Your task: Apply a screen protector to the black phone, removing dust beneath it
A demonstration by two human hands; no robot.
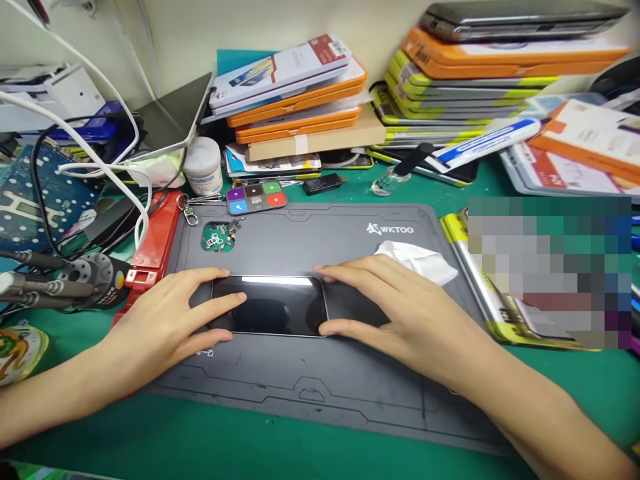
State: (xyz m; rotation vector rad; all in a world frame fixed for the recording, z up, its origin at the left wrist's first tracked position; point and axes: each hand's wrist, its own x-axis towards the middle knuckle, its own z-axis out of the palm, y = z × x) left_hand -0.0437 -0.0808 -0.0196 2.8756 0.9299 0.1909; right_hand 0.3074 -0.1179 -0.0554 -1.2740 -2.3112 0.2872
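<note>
A smartphone [280, 313] with a dark screen lies flat and lengthwise on a grey work mat [300, 367] marked WKTOO. My left hand [165, 320] grips its left end, with fingertips at the far and near edges and one finger resting on the glass. At the other end, my right hand [395, 307] holds the phone between thumb and fingers at the right corners. A bright strip of light reflects along the screen's far side. The phone's back is hidden. A crumpled white cloth or tissue [417, 261] lies just beyond my right hand.
Small metal parts sit in a mat recess [218, 237]. A red tool [155, 247] and a screwdriver holder [95, 277] stand left. Behind are a white jar [203, 167], a small glass bottle [393, 180] and stacked orange boxes [300, 107]. A yellow-edged package [480, 280] lies right, partly pixelated.
</note>
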